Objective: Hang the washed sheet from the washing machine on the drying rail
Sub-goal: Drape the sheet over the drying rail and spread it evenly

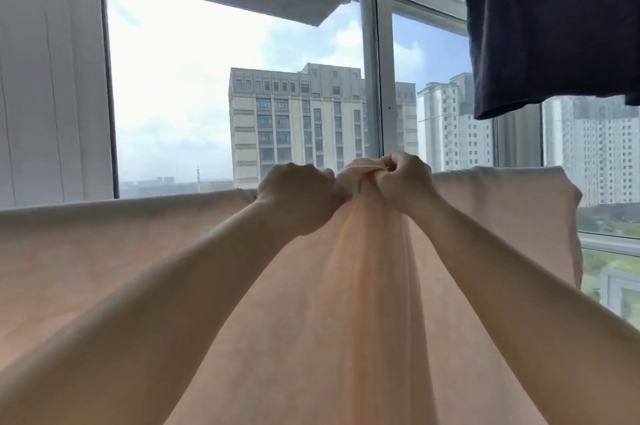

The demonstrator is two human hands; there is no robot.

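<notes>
A pale peach sheet is draped across the width of the view, its top fold running level from the left edge to the right. The rail under that fold is hidden by the cloth. At the middle of the fold the fabric is bunched into a raised ridge. My left hand grips the bunched sheet on its left side. My right hand pinches the top of the same bunch, fingers curled round the cloth. The two hands are close together, almost touching.
A large window with a white frame faces me, with tall buildings outside. A dark garment and other laundry hang from above at the top right. A white wall panel stands on the left.
</notes>
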